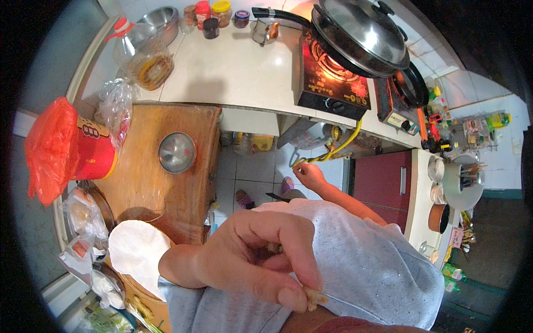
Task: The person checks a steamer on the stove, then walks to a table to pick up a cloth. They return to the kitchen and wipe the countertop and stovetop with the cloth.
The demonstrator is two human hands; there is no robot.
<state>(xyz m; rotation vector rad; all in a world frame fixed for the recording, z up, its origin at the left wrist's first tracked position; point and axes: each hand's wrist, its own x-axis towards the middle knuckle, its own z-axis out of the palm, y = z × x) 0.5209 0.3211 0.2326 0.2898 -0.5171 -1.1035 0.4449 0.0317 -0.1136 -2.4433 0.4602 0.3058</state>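
Observation:
Close to the camera, my left hand (258,258) pinches a small yellowish-brown morsel (315,299) between thumb and finger. My right hand (309,175) is farther down, fingers curled, beside a twisted yellow hose (343,145) that runs down from the gas stove; whether it touches the hose or holds anything cannot be told. A lidded black wok (362,37) sits over the lit burner of the stove (333,89). A steel bowl (177,152) stands on the wooden table (187,187) to the left. Round white sheets, seemingly dough (139,252), lie at the lower left.
A red bucket (96,147) with a red plastic bag stands at the table's left edge. An oil jug (145,62), a steel basin (160,25) and several jars line the counter (250,70). A second stove (395,98) holds a black pan. Slippers (245,200) show on the tiled floor.

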